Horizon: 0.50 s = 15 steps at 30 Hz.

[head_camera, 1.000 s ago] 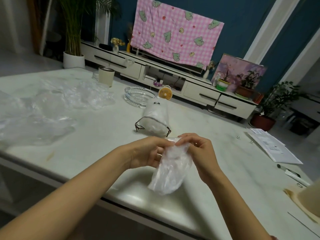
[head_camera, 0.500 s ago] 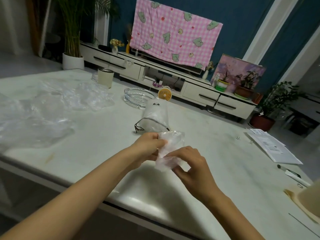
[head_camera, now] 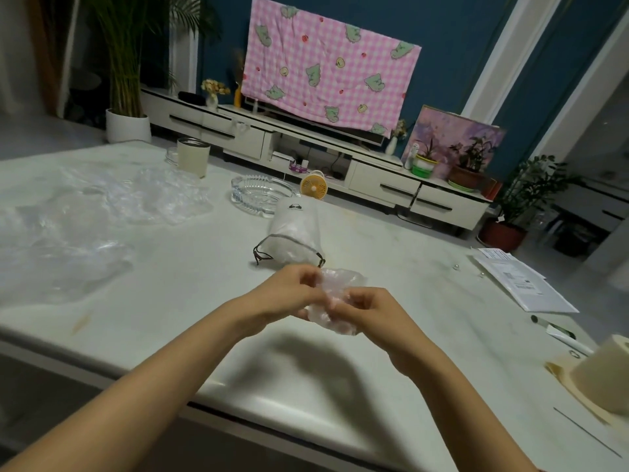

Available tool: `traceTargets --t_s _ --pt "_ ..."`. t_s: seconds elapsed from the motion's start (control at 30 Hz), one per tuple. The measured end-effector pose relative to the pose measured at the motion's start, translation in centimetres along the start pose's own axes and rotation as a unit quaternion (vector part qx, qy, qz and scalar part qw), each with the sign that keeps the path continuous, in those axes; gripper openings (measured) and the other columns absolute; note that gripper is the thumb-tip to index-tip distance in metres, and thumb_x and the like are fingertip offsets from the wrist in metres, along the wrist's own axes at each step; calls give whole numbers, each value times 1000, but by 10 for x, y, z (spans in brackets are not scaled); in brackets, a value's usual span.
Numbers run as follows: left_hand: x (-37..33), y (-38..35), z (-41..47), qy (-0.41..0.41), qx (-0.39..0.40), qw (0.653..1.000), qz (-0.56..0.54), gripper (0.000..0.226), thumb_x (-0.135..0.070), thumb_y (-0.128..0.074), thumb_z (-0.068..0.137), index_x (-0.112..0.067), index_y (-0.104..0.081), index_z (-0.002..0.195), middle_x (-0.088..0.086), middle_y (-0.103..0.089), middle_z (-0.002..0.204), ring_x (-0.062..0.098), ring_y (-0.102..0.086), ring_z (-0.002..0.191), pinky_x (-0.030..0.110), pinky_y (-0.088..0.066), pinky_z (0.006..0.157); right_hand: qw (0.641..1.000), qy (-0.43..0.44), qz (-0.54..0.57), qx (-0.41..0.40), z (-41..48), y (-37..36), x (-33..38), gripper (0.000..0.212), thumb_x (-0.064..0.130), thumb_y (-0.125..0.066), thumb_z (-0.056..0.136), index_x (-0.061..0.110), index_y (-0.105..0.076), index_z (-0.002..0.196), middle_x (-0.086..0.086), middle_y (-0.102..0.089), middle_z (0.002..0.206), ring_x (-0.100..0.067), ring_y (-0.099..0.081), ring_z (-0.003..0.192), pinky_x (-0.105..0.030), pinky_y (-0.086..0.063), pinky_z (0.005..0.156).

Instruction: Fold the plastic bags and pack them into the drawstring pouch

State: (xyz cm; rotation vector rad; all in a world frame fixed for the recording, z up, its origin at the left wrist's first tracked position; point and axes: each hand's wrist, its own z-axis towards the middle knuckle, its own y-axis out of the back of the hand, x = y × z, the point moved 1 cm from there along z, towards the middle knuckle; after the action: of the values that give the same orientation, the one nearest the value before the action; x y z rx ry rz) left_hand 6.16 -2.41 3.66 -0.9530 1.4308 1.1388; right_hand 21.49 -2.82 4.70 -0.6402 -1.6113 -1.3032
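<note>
A small bunched clear plastic bag (head_camera: 342, 284) is held above the table between both hands. My left hand (head_camera: 289, 292) pinches its left side and my right hand (head_camera: 369, 310) grips its lower right part with curled fingers. Just beyond them lies the white drawstring pouch (head_camera: 294, 235), stuffed with plastic, its dark cord at the near end. More loose clear bags (head_camera: 163, 195) and a larger crumpled heap (head_camera: 51, 247) lie on the table to the left.
A glass ashtray (head_camera: 260, 195) and a small yellow fan (head_camera: 315, 189) sit behind the pouch. A cream jar (head_camera: 193, 158) stands at the back left. Papers (head_camera: 520, 281), a pen (head_camera: 558, 333) and a paper roll (head_camera: 606, 376) lie on the right.
The bag hung long between my hands a second ago; it is now folded up into a short bundle. My right hand dropped below and came back beside the left.
</note>
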Motion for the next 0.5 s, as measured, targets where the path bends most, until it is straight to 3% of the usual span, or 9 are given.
traceTargets --t_s 0.07,0.13,0.2,0.23,0.3,0.37,0.43,0.5 --pt "2 1 1 -13 -21 1000 -13 17 0 -56 87 1 -61 104 11 -60 93 16 -61 81 30 -58 75 997 30 4 -69 -3 1 -2 11 12 -69 83 2 -66 83 1 -60 73 -7 -48 62 -16 -37 58" --pt "3 3 1 -18 -19 999 -25 22 4 -52 88 5 -59 109 14 -60 93 18 -62 80 30 -59 68 986 31 -3 -165 -3 3 -8 27 12 -75 76 13 -60 98 6 -61 93 -7 -54 75 -12 -42 62" --pt "1 3 0 -20 -11 999 -24 22 5 -52 88 8 -57 109 15 -59 90 19 -62 76 27 -58 62 990 -14 62 -129 -2 3 -11 50 12 -79 73 18 -52 114 4 -59 110 -9 -59 90 -12 -47 64" --pt "1 3 0 -22 -7 999 -25 21 5 -52 88 9 -57 108 15 -59 89 19 -62 74 26 -57 60 989 -26 120 -84 0 2 -12 49 9 -76 75 15 -52 117 -1 -62 113 -14 -63 93 -15 -50 66" --pt "1 0 -1 -32 -5 999 -30 16 7 -52 88 4 -59 102 15 -60 87 20 -63 67 26 -56 57 974 -25 223 -36 2 0 -13 32 -4 -63 82 8 -58 112 -11 -67 108 -23 -67 91 -26 -54 72" --pt "1 -1 -2 -36 -22 998 -47 20 9 -51 87 -6 -60 96 10 -62 85 20 -64 56 24 -54 52 960 -26 275 -36 4 -3 -12 23 -13 -53 81 5 -61 93 -12 -66 92 -22 -65 80 -26 -52 69" --pt "1 -2 -3 -44 -50 996 -56 23 10 -50 87 -10 -60 91 6 -62 85 19 -63 51 23 -52 48 949 -26 312 -35 5 -6 -11 21 -12 -57 76 9 -61 77 -9 -65 81 -21 -64 73 -23 -50 64" --pt "1 0 -2 -58 -70 995 -51 24 11 -49 86 -11 -59 81 8 -62 87 17 -62 49 22 -51 47 946 -18 325 -12 5 -7 -11 16 -8 -59 73 6 -65 77 -8 -71 90 -21 -67 83 -24 -50 72"
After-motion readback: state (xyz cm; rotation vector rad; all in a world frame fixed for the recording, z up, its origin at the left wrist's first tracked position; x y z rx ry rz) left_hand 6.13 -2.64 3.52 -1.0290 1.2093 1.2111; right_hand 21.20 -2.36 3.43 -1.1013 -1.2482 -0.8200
